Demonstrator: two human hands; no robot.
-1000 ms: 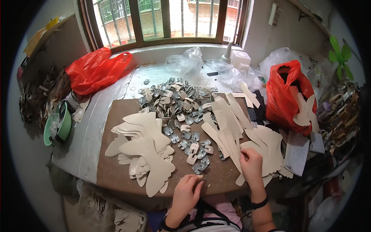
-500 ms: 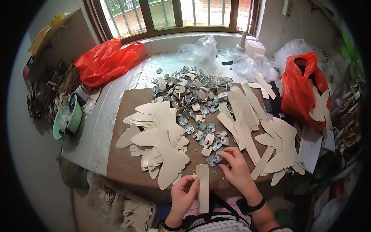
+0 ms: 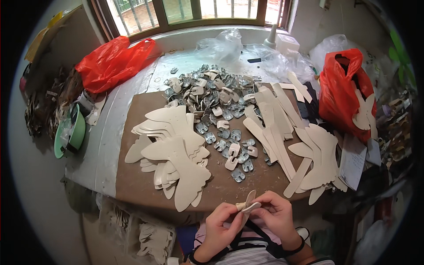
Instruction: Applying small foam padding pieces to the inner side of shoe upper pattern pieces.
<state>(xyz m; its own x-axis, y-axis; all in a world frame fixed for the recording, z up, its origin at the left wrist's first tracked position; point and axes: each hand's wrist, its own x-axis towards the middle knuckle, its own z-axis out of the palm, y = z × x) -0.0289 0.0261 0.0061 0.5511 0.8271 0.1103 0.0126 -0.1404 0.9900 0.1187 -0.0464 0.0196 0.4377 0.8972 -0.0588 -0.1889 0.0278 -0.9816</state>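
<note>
Low at the table's front edge, my two hands meet over a cream strap (image 3: 250,195). My left hand (image 3: 224,224) is closed on the strap, which stands tilted between thumb and fingers. Beside its index finger shows a small beige tab (image 3: 240,206). My right hand (image 3: 276,215) pinches a small pale rounded piece (image 3: 252,207) against the strap; whether it is a separate part or the strap's own end, I cannot tell. Beyond my hands lie loose metal buckles (image 3: 237,175), some grey and some cream-coated, which run back to a large heap (image 3: 210,95).
Stacked cream leaf-shaped pieces (image 3: 170,152) lie left on the brown sheet (image 3: 132,179). Long cream straps (image 3: 277,145) and more shaped pieces (image 3: 319,163) are at right. Red plastic bags (image 3: 112,64) stand at both sides. A green basin (image 3: 77,132) is far left.
My right hand has come back from the loose buckles to meet the left. The strap, upright before, is now tilted between both hands. The view has shifted slightly.
</note>
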